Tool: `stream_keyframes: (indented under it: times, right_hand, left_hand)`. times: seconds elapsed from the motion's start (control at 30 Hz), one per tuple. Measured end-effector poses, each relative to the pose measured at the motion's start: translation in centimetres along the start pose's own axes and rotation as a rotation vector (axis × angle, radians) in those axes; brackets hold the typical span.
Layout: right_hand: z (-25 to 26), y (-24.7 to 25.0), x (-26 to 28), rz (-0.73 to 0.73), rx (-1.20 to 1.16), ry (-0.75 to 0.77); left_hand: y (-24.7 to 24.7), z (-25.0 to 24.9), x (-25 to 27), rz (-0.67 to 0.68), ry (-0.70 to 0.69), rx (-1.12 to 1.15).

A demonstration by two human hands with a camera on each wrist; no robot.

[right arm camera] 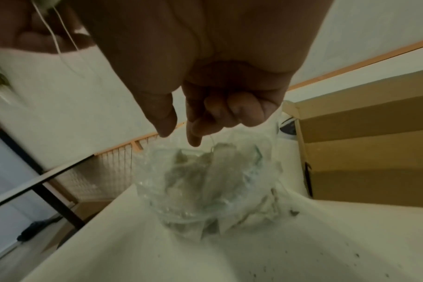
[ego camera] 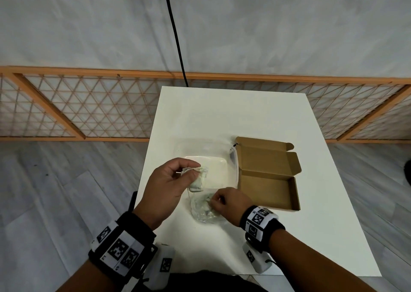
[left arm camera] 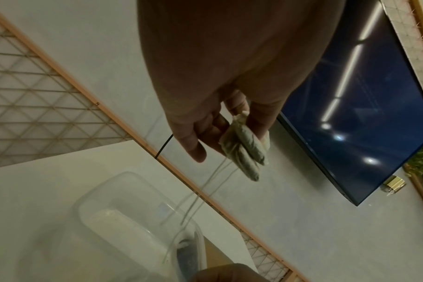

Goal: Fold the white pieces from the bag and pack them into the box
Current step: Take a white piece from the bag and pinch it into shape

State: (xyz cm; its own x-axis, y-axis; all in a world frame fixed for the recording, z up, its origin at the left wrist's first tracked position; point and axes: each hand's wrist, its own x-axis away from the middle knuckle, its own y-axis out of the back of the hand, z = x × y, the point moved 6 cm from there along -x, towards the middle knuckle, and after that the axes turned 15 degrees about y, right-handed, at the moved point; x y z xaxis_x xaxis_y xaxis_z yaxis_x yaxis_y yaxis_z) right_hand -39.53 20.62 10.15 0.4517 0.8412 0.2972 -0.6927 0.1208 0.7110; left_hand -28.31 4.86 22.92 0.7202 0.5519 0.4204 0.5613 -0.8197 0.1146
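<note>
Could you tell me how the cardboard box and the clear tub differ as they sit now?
The box is brown, opaque cardboard with its lid flipped open; the tub is clear plastic, with no lid on it. The box lies right of the tub, nearer the table's right edge. Both rest on the white table and look empty.

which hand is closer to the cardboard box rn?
Right. The right hand sits at the clear bag, just off the cardboard box at its near left corner. The left hand holds a white piece farther left, over the clear container.
</note>
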Motion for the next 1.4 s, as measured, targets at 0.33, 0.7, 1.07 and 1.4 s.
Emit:
stream_keyframes:
  times: [0.33,0.7,1.07,1.4]
  right_hand:
    - [-0.5,-1.1,-1.2,-0.070,-0.029,0.005]
    - [-1.1,2.0,1.1,-0.238,-0.354,0.029]
    - [-0.1,3.6,2.8,-0.274,-0.838,0.018]
    - [0.5,4.2,2.6,-0.358,-0.877,0.076]
  left_hand:
    - [0.0,1.4,-0.5,0.031,0.029,-0.006]
    - [0.0,3.5,-1.4,-0.013,0.076,-0.135]
    - [-3.7,5.4,-0.5,0.249,-0.019,-0.514]
    - [-4.1,4.5,-1.3,0.172,0.020,-0.418]
